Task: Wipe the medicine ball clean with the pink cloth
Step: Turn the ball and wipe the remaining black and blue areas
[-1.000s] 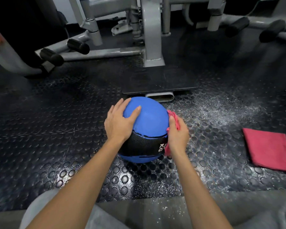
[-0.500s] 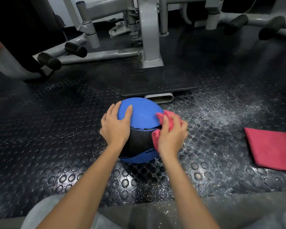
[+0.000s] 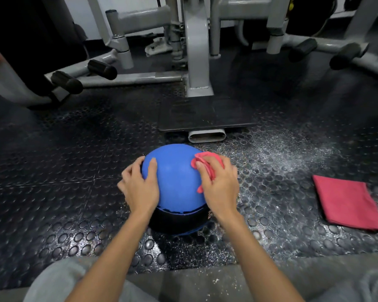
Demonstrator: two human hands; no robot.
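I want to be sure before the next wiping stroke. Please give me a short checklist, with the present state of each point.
1. Ball sits on the floor: ok.
2. Left hand grips the ball's left side to steady it: ok.
3. Right hand holds the cloth against the ball's upper right: ok.
4. Ball's underside is clean: cannot tell, hidden.
5. Floor around the ball is free of dust: not ok, white dust lies to its right.
6. Spare cloth lies folded on the floor, apart from the ball: ok.
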